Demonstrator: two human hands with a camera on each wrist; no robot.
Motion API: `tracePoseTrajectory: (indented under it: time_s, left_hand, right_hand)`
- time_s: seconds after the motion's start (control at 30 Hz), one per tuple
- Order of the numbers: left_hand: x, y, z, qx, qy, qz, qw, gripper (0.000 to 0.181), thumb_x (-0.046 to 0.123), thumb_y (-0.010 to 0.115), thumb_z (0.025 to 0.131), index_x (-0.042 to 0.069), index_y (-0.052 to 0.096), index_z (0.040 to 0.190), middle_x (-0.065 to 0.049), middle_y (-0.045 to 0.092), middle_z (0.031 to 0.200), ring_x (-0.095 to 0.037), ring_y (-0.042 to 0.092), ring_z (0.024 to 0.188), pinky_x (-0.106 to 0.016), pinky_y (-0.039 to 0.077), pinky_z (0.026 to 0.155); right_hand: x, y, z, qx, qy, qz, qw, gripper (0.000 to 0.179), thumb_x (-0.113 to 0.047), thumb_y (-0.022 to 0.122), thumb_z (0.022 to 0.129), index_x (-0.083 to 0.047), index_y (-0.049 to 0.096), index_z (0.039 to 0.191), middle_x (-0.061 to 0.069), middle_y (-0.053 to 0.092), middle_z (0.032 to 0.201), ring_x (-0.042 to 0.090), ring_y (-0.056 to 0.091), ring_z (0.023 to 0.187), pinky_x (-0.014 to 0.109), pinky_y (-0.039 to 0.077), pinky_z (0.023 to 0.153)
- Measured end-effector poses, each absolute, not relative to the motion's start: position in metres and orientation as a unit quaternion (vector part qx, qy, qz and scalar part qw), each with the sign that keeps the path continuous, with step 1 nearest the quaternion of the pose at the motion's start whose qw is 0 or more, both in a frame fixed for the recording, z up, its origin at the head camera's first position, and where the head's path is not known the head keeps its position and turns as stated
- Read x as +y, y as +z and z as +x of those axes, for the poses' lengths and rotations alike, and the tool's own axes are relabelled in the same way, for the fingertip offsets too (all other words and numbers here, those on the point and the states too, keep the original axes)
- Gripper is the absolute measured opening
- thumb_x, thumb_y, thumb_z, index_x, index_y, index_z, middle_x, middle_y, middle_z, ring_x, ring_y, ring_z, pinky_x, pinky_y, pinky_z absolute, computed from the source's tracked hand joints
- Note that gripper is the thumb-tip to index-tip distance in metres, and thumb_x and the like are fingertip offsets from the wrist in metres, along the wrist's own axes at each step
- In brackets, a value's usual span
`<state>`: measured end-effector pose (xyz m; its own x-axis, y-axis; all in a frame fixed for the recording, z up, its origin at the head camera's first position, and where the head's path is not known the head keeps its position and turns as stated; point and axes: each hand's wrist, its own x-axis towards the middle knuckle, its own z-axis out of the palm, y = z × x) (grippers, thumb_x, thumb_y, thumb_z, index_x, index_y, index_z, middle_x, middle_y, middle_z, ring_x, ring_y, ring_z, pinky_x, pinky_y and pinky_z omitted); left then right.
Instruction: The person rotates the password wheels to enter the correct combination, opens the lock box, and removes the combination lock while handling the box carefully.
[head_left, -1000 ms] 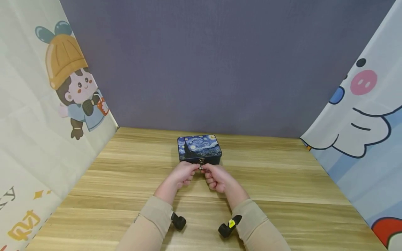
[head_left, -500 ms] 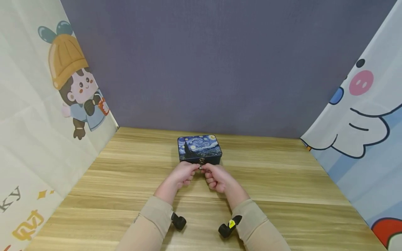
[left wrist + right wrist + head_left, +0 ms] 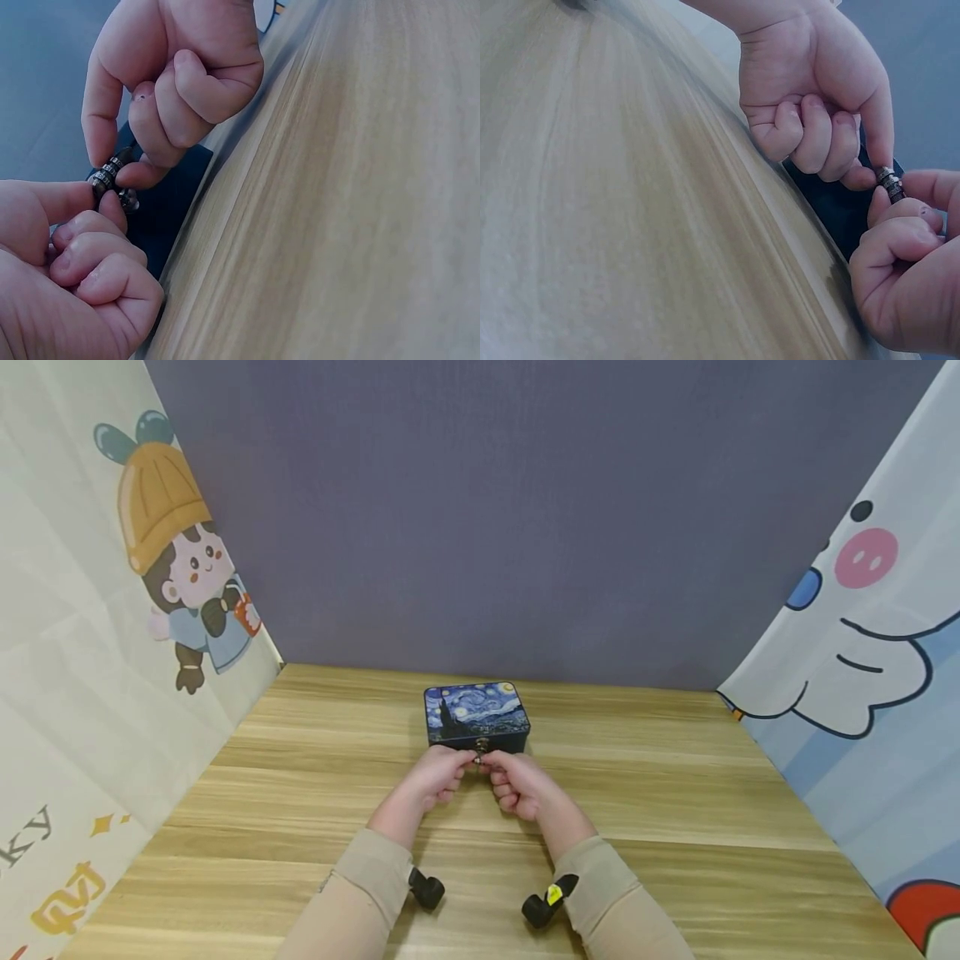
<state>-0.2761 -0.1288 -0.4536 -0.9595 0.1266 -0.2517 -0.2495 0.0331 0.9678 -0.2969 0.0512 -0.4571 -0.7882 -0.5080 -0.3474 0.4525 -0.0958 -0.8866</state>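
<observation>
A small tin box (image 3: 477,713) with a starry-night painting on its lid stands closed on the table, its metal clasp (image 3: 482,744) facing me. At that clasp is a small dark combination padlock (image 3: 109,174) with rings of digits. My left hand (image 3: 438,774) pinches one end of the padlock between thumb and index finger, other fingers curled. From the other side, my right hand (image 3: 521,783) pinches the opposite end the same way. Fingertips cover part of the padlock, and its shackle cannot be made out clearly.
The wood-grain table (image 3: 645,793) stretches around the box on every side. A dark grey panel (image 3: 480,518) rises right behind it. Printed cartoon cloths hang left (image 3: 67,610) and right (image 3: 900,710). Black wrist cameras (image 3: 427,891) sit at both cuffs.
Both hands stay at the padlock with only tiny finger shifts, and the box has not moved. The cloth on the left has swayed slightly to the right.
</observation>
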Motion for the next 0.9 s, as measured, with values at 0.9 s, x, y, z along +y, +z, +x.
tracePoseTrajectory:
  time_s: [0.9]
  left_hand:
    - [-0.1298,-0.4583,-0.2791,0.718,0.681,-0.053,0.130,0.028,0.026,0.061,0.100,0.002,0.056,0.086,0.006,0.031,0.055,-0.008,0.022,0.042,-0.023,0.021,0.038]
  right_hand:
    - [0.0531,-0.4563,-0.2988,0.658,-0.699,-0.037,0.277,0.030,-0.030,0.062,0.097,-0.001,0.061,0.089,-0.009,0.031,0.058,0.004,0.024,0.044,0.019,0.020,0.040]
